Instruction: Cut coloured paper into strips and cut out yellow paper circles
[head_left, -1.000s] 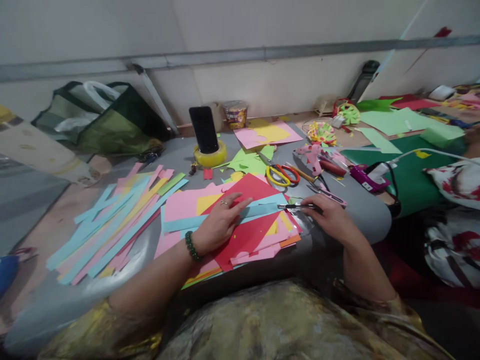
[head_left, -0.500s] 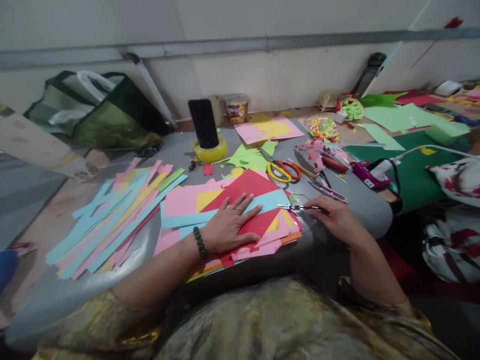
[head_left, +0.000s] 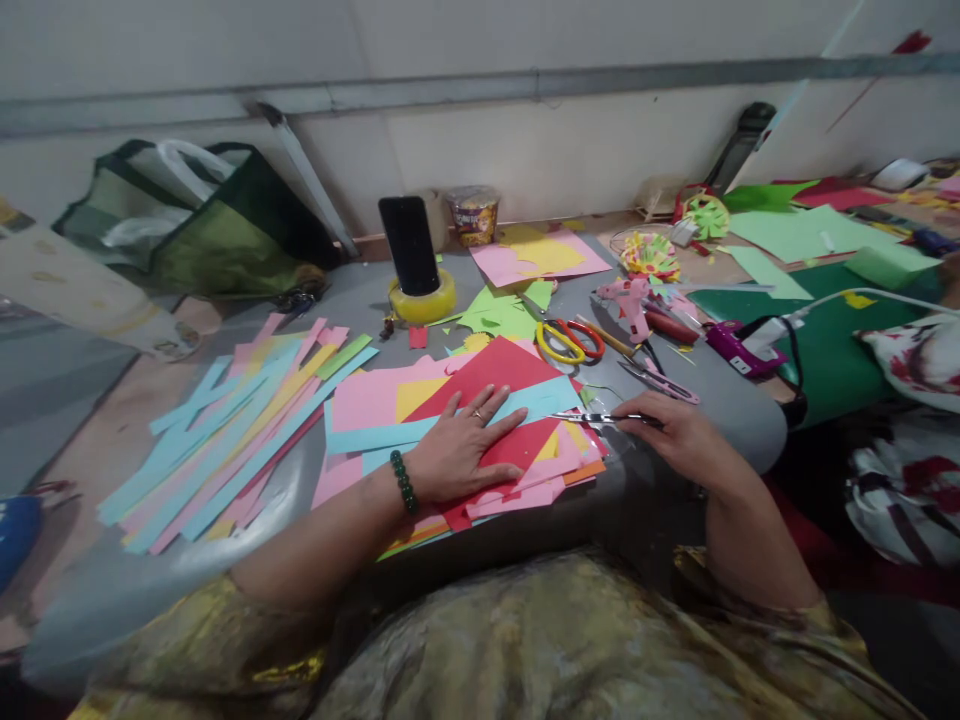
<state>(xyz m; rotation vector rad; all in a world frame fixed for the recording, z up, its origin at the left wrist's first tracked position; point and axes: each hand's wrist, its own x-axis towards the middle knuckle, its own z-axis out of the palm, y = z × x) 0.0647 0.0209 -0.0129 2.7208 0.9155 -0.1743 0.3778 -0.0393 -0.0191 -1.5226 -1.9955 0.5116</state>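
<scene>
My left hand [head_left: 469, 445] lies flat with its fingers spread, pressing a light blue paper strip [head_left: 375, 437] onto a red sheet [head_left: 491, 370]. Beneath these is a pile of pink, yellow and orange paper [head_left: 364, 395]. In the fingers of my right hand [head_left: 667, 430] is a slim craft knife [head_left: 592, 416], held low and pointing left. Its tip is at the right end of the blue strip; whether it touches the paper I cannot tell.
Loose cut strips [head_left: 247, 440] fan out on the left. Scissors [head_left: 562, 342], a pink glue gun [head_left: 630, 305] and a purple power socket [head_left: 742, 348] are at the right. A phone [head_left: 409, 245] stands in a tape roll [head_left: 424, 300] behind the pile.
The craft knife's tip has shifted slightly left along the blue strip. My left hand stays pressed in place on the paper.
</scene>
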